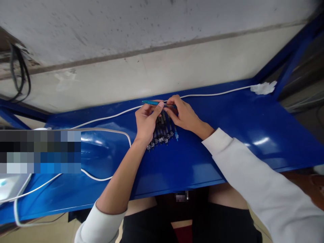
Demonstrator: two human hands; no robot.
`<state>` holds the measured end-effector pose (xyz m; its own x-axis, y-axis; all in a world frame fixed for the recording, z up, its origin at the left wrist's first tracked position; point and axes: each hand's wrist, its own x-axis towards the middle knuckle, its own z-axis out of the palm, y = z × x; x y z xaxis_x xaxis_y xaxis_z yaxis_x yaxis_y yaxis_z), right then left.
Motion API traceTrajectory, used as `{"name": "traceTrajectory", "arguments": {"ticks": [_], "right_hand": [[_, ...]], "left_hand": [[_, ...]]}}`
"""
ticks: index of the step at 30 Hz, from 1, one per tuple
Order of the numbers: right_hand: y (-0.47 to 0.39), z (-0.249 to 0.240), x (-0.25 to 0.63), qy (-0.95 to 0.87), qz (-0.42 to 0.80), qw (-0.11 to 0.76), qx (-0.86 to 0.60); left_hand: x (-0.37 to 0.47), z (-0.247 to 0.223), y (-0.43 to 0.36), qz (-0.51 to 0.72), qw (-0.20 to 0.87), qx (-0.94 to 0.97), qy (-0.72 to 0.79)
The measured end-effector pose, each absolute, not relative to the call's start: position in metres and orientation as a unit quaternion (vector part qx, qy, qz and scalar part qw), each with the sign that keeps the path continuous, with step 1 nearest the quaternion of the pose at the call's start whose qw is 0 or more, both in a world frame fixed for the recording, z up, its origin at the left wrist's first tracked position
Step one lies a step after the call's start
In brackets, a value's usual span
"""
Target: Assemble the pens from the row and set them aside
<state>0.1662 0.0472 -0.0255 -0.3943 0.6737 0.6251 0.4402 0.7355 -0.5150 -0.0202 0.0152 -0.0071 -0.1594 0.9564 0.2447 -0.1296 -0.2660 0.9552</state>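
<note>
We seem to be in a rough workroom: blue tabletop [172, 168], speckled grey wall [152, 30], black cables [19, 55] hanging loose.

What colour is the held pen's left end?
The pen's left end is teal, best in head view.

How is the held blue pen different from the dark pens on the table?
The blue pen is held by the left hand; the dark pens lie on the table. The blue pen points sideways; the dark pens run roughly front to back. The blue pen is brighter than the dark pens. All are slim.
</note>
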Motion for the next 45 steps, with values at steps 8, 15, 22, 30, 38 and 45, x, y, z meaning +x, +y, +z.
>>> {"name": "traceTrajectory", "arguments": {"ticks": [8, 15, 22, 30, 38, 45], "right_hand": [[0.0457, -0.0225, 0.1662, -0.828, 0.151, 0.42, -0.338], [0.0475, -0.0258, 0.1667, -0.826, 0.15, 0.421, -0.343], [0.0448, -0.0182, 0.1676, -0.842, 0.153, 0.389, -0.341], [0.0462, -0.0234, 0.1665, -0.826, 0.15, 0.417, -0.347], [0.0458, -0.0234, 0.1663, -0.826, 0.15, 0.417, -0.348], [0.0451, -0.0204, 0.167, -0.836, 0.153, 0.398, -0.346]], "left_hand": [[-0.0193, -0.0032, 0.0133, 0.624, 0.43, 0.488, 0.432], [-0.0188, -0.004, 0.0136, 0.626, 0.439, 0.483, 0.427], [-0.0202, -0.0006, 0.0128, 0.626, 0.435, 0.488, 0.425], [-0.019, -0.0019, 0.0128, 0.625, 0.443, 0.485, 0.422], [-0.0208, -0.0002, 0.0123, 0.626, 0.447, 0.481, 0.421], [-0.0205, -0.0013, 0.0121, 0.624, 0.444, 0.48, 0.429]]}}
